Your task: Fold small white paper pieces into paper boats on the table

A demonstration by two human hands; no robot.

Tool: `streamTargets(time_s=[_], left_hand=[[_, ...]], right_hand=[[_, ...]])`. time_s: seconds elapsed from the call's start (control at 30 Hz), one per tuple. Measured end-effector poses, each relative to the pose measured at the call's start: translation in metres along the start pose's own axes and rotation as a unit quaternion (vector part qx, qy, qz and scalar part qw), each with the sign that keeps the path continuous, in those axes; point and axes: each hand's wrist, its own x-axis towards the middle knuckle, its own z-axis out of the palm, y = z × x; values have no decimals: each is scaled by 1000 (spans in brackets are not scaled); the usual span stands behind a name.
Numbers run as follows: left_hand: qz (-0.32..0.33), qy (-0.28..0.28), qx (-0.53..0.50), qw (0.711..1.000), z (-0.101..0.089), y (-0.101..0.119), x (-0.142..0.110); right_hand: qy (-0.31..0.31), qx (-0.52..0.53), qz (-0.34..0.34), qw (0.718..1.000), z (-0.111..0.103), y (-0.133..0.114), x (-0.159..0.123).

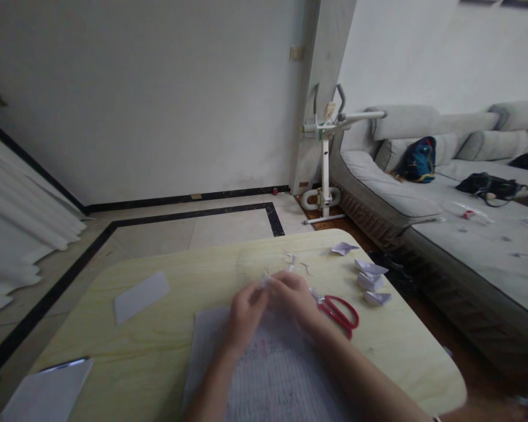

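My left hand (247,308) and my right hand (295,298) meet over the middle of the table, fingers pinched on a small piece of white paper (266,281). Most of that piece is hidden by the fingers. Beneath my hands and forearms lies a large sheet covered in writing (264,375). Red-handled scissors (341,313) rest just right of my right hand, their blades partly hidden behind it. Thin paper scraps (293,262) are scattered beyond my fingertips.
Several folded paper pieces (370,275) stand along the right side of the wooden table (158,363). A blank white sheet (141,297) lies at left, and a white pad with a pen (55,387) sits at the near left corner. Beyond are an exercise machine (325,152) and a sofa (387,181).
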Motion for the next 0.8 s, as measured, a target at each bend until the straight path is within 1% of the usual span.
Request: streamTargets(time_s=[0.2, 0.3, 0.37, 0.5, 0.57, 0.7, 0.8], left_hand=[[16, -25, 39, 999, 0, 0, -3], [19, -20, 45, 999, 1, -1, -4], [15, -9, 47, 999, 1, 0, -3], [11, 6, 63, 998, 0, -1, -2], [17, -1, 68, 998, -1, -1, -2], [25, -12, 66, 997, -1, -3, -3], [28, -17, 72, 997, -1, -4, -2]], right_hand=[[1, 40, 23, 999, -3, 7, 1], [-1, 62, 35, 997, -3, 12, 2], [6, 45, 26, 999, -2, 11, 2], [27, -44, -20, 998, 2, 5, 1], [20, -52, -13, 998, 2, 3, 1], [-17, 2, 24, 1000, -2, 4, 3], [-37, 46, 30, 998, -4, 5, 3]])
